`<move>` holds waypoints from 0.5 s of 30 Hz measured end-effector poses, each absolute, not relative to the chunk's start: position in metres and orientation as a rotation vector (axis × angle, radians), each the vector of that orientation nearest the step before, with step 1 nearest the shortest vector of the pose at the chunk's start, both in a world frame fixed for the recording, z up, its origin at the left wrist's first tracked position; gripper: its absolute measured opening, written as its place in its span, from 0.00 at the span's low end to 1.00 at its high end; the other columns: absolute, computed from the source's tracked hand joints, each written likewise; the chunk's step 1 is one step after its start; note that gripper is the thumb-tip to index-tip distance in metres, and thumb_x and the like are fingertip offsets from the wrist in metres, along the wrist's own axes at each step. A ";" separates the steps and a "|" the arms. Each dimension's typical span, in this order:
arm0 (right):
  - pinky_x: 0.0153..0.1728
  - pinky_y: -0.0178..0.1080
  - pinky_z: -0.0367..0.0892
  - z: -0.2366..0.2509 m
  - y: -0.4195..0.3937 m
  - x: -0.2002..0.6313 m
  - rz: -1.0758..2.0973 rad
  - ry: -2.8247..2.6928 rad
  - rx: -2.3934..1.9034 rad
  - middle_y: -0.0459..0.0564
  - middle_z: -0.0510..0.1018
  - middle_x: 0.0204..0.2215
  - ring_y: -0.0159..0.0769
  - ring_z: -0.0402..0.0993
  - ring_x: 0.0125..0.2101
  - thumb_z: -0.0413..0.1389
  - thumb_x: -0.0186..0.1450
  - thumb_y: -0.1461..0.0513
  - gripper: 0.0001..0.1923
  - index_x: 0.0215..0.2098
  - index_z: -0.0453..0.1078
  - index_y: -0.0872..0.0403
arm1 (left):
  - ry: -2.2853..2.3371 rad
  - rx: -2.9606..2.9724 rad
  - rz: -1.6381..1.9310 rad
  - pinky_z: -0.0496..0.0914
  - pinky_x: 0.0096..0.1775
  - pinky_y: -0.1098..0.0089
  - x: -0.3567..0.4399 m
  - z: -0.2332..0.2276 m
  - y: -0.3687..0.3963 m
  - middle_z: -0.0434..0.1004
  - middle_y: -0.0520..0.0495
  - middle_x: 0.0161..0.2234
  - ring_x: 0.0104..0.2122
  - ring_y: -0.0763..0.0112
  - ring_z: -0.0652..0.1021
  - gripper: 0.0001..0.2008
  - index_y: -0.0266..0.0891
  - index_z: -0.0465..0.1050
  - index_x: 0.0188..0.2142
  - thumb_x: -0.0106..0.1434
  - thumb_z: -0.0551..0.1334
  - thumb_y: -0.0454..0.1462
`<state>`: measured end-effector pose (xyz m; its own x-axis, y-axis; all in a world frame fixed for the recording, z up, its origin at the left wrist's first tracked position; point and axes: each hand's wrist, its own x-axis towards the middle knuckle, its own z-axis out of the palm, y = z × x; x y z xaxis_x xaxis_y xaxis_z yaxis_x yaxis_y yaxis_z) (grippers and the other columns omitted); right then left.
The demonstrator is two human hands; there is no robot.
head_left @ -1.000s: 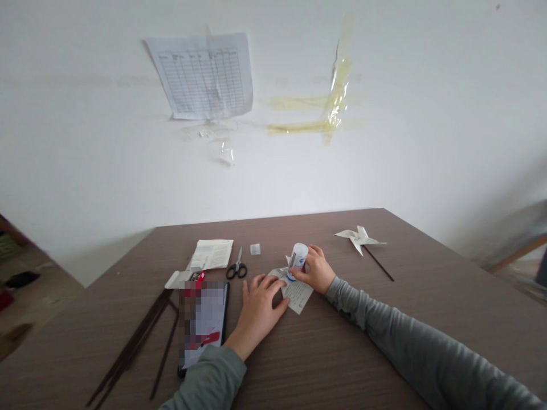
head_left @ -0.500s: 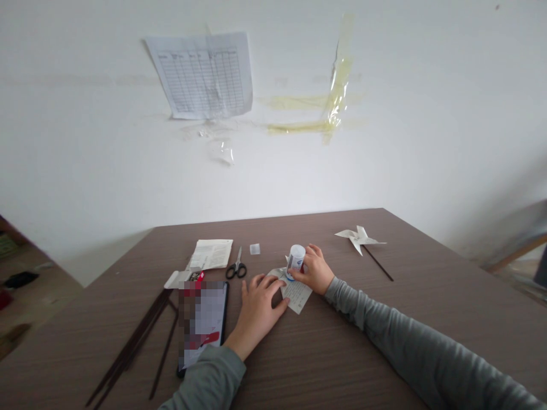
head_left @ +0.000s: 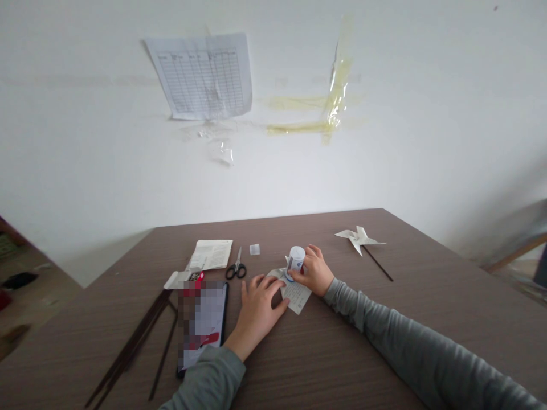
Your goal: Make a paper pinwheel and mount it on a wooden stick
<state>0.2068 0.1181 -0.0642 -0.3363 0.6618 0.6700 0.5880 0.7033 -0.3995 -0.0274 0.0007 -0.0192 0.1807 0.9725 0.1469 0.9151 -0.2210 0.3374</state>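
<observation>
My right hand [head_left: 317, 272] is closed around a thick white glue stick [head_left: 296, 262] with blue and red print. The glue stick stands upright, its lower end against a piece of printed paper [head_left: 298, 296] with folded or cut flaps. With fingers spread, my left hand [head_left: 260, 304] lies flat on the table, its fingertips at the paper's left edge. Just beyond that hand are black-handled scissors [head_left: 236, 270] and a small clear cap [head_left: 254, 249]. The contact between glue and paper is hidden.
A paper pinwheel [head_left: 359, 238] on a dark stick lies at the right. Left are a stack of printed sheets [head_left: 212, 253], a phone [head_left: 205, 324], a small white roll-like item [head_left: 176, 279] and several dark sticks [head_left: 132, 344]. A white wall stands behind the table [head_left: 342, 353].
Almost nothing differs. The glue stick has turned slightly in my right hand, while my left hand stays in place.
</observation>
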 end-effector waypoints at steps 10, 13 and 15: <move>0.77 0.74 0.79 -0.074 0.119 0.217 0.187 -1.775 -0.972 0.52 0.94 0.39 0.62 0.93 0.50 0.79 0.71 0.50 0.14 0.34 0.84 0.43 | 1.822 2.275 0.491 0.66 0.82 0.09 -0.029 -0.015 0.000 0.93 0.40 0.74 0.79 0.26 0.81 0.19 0.58 0.95 0.66 0.78 0.79 0.39; 0.72 0.72 0.83 -0.074 0.118 0.221 0.233 -1.706 -0.971 0.52 0.94 0.36 0.61 0.93 0.46 0.78 0.74 0.46 0.17 0.33 0.84 0.43 | 1.813 2.273 0.521 0.66 0.82 0.08 -0.029 -0.017 0.001 0.93 0.38 0.74 0.79 0.26 0.82 0.19 0.56 0.95 0.65 0.77 0.80 0.38; 0.70 0.70 0.86 -0.073 0.117 0.221 0.243 -1.690 -0.949 0.52 0.94 0.37 0.60 0.93 0.45 0.77 0.75 0.42 0.18 0.35 0.87 0.42 | 1.811 2.270 0.550 0.66 0.82 0.08 -0.029 -0.019 0.001 0.93 0.38 0.73 0.78 0.26 0.82 0.19 0.56 0.96 0.65 0.77 0.80 0.38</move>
